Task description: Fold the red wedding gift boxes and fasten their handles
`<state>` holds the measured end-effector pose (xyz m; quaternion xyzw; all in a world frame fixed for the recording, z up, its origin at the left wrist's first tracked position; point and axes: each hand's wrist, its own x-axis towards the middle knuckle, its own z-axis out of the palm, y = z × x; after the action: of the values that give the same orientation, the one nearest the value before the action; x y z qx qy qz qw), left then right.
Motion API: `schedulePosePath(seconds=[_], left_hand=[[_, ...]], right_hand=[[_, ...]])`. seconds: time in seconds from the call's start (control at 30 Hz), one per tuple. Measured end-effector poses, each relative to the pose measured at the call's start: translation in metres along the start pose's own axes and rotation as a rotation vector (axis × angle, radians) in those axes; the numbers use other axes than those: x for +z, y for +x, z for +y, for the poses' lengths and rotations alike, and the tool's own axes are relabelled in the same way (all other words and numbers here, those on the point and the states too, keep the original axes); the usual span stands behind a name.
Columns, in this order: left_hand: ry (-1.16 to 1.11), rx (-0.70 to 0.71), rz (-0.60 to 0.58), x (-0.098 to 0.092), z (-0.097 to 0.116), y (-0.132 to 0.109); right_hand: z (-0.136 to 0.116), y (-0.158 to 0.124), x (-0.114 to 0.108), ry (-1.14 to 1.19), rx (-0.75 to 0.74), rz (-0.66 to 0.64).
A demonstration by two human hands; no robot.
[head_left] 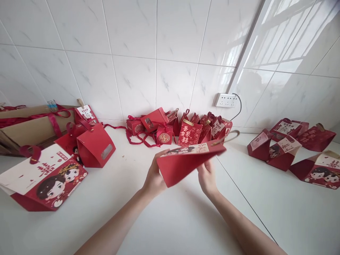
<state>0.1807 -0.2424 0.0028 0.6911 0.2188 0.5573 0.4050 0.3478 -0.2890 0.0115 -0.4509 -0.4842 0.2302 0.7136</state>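
I hold a flat red paper gift bag point(186, 163) in the air above the white counter point(170, 219), near the middle of the view. My left hand point(154, 177) grips its left edge with the fingers closed round the fold. My right hand point(207, 177) holds it from underneath on the right, fingers closed on the paper. A tan handle loop point(230, 136) sticks out of the bag's far right end.
A large cartoon-couple bag point(45, 180) and an open red box point(96, 146) lie at the left, with brown cardboard point(29, 127) behind. Several small red boxes and bags point(180, 130) are heaped against the tiled wall below a socket point(226, 100). More couple bags point(289, 145) lie at the right.
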Motion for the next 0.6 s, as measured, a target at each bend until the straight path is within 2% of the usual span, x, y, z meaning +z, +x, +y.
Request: schedulePosePath(seconds=[0.07, 0.13, 0.27, 0.37, 0.5, 0.6], left_hand=[[-0.012, -0.103, -0.057, 0.001, 0.010, 0.001], [-0.037, -0.171, -0.064, 0.002, 0.018, 0.004], [-0.261, -0.326, -0.089, 0.004, 0.021, 0.011], [-0.445, -0.487, -0.094, 0.007, 0.017, 0.013], [-0.728, -0.778, -0.012, 0.006, 0.023, 0.015], [-0.909, -0.936, 0.015, 0.003, 0.033, 0.016]], right_hand=[[-0.010, 0.001, 0.004, 0.072, -0.014, -0.029], [-0.016, 0.000, 0.008, 0.090, -0.030, -0.051], [-0.018, -0.005, 0.010, 0.034, -0.091, -0.067], [-0.014, -0.006, 0.008, -0.058, -0.238, -0.084], [-0.010, -0.008, 0.005, -0.267, -0.544, -0.123], [-0.010, -0.011, 0.006, -0.324, -0.600, -0.139]])
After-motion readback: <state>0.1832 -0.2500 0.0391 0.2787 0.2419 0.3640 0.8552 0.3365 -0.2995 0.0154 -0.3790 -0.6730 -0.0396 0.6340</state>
